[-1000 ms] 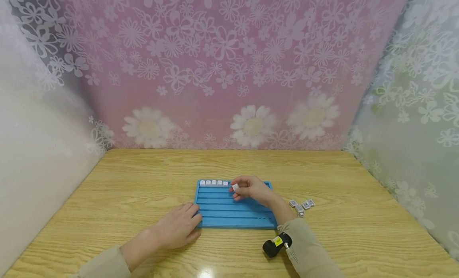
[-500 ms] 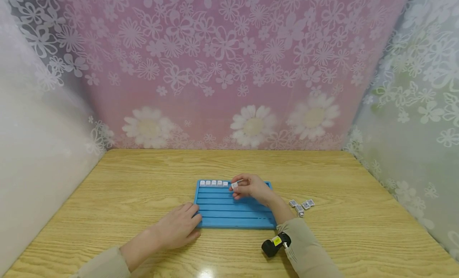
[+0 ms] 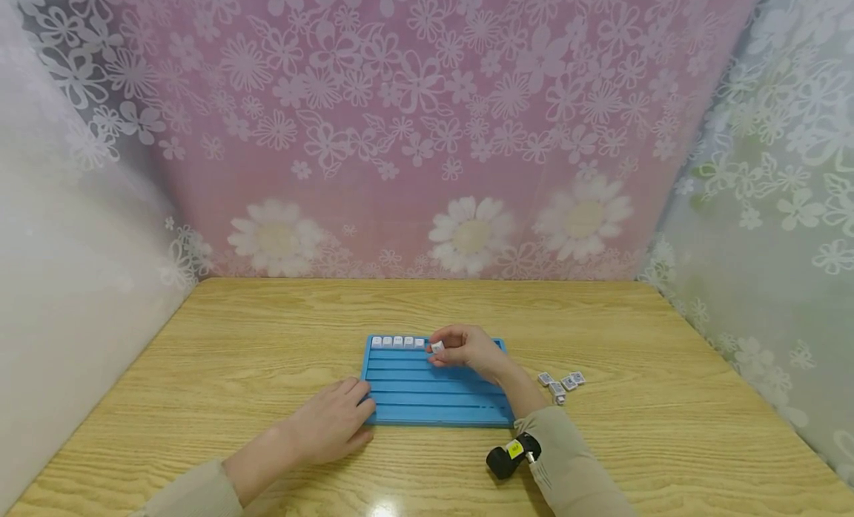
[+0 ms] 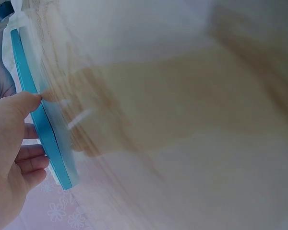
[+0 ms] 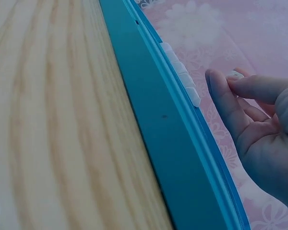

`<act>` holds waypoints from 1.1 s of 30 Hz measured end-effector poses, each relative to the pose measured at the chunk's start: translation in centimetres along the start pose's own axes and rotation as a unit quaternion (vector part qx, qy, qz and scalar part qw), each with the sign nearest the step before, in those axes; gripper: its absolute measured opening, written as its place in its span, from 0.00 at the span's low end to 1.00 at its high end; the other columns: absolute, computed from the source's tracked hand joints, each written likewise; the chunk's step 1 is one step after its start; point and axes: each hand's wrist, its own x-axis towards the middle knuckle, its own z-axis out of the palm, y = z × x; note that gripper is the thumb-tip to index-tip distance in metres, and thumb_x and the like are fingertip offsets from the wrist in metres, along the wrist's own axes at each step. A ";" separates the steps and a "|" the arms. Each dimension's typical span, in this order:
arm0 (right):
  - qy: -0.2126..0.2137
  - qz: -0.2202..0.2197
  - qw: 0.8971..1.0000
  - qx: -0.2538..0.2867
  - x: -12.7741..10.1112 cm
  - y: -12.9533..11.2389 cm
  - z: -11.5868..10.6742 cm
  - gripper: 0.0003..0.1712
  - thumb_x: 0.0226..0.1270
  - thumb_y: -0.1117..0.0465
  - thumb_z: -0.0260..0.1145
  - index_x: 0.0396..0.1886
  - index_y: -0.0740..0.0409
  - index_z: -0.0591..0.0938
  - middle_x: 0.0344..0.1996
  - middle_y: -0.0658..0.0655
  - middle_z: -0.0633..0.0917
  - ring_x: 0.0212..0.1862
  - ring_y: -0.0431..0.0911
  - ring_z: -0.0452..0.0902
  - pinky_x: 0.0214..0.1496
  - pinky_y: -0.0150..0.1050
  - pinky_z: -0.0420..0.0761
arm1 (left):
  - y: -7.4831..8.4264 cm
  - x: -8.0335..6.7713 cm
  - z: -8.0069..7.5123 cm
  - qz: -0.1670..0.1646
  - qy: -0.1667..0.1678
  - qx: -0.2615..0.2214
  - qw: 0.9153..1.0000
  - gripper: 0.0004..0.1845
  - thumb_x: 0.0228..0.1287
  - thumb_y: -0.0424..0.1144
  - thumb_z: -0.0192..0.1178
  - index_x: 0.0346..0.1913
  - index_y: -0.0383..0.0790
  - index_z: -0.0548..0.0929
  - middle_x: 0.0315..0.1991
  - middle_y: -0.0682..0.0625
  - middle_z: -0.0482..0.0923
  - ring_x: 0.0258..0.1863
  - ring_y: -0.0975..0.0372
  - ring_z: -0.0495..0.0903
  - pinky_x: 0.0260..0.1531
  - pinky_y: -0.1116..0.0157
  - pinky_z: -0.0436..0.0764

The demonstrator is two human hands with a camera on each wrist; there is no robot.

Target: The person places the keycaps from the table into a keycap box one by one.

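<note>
A blue rack (image 3: 427, 394) with raised parallel ridges lies flat on the table. Along its far row, at the left end, stand several white keycaps (image 3: 398, 342) side by side. My right hand (image 3: 470, 352) pinches another white keycap (image 3: 437, 347) between thumb and fingers, just right of that row and above the rack; the right wrist view shows only a bit of the keycap (image 5: 234, 75) at the fingertips. My left hand (image 3: 332, 419) holds the rack's near left corner, its thumb (image 4: 26, 101) against the front edge and the fingers along the side.
Right of the rack, several loose white pieces (image 3: 557, 388) with dark marks lie in a small cluster on the wooden table (image 3: 280, 331). A black wrist camera (image 3: 510, 458) sits at the right sleeve. Flowered cloth (image 3: 427, 131) hangs behind and at the sides.
The keycap in the right hand tilts slightly and shifts a little between the fingertips, near the same spot over the far row. My left hand stays still on the rack.
</note>
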 end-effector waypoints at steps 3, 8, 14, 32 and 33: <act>-0.003 -0.001 1.000 0.001 0.0 0.0 0.1 0.20 0.61 0.74 0.60 0.53 0.77 0.71 0.47 0.72 0.78 0.45 0.52 0.81 0.48 0.44 0.78 | 0.0 0.0 0.1 0.000 0.002 0.000 1.000 0.15 0.63 0.50 0.56 0.39 0.40 0.76 0.42 0.48 0.70 0.40 0.58 0.68 0.46 0.61 0.73; 0.003 0.001 1.000 0.015 0.0 0.0 0.1 0.20 0.62 0.75 0.58 0.54 0.77 0.70 0.48 0.73 0.77 0.43 0.52 0.81 0.48 0.44 0.78 | 0.2 0.0 -0.1 -0.008 -0.013 0.005 1.000 0.16 0.63 0.51 0.57 0.40 0.40 0.76 0.42 0.48 0.70 0.42 0.58 0.68 0.47 0.61 0.73; 0.016 0.009 1.000 0.017 0.1 0.1 0.2 0.23 0.64 0.70 0.60 0.57 0.75 0.68 0.48 0.73 0.78 0.41 0.50 0.82 0.47 0.45 0.79 | 0.3 0.0 0.0 -0.013 -0.019 0.000 1.000 0.16 0.63 0.51 0.56 0.40 0.40 0.76 0.43 0.48 0.70 0.43 0.58 0.69 0.48 0.61 0.73; 0.106 0.001 0.989 -0.104 0.7 0.2 0.3 0.23 0.63 0.56 0.63 0.53 0.66 0.76 0.43 0.57 0.80 0.45 0.48 0.76 0.44 0.40 0.79 | 0.2 0.0 -0.1 -0.009 -0.016 0.005 1.000 0.15 0.63 0.51 0.56 0.39 0.41 0.76 0.42 0.48 0.70 0.41 0.59 0.68 0.47 0.62 0.72; 0.112 0.002 0.987 -0.112 0.7 0.2 0.4 0.22 0.63 0.56 0.64 0.52 0.66 0.76 0.42 0.56 0.80 0.45 0.48 0.76 0.43 0.40 0.79 | 0.2 0.0 -0.1 -0.009 -0.016 0.006 1.000 0.15 0.63 0.51 0.56 0.39 0.41 0.76 0.42 0.48 0.70 0.41 0.59 0.68 0.48 0.62 0.72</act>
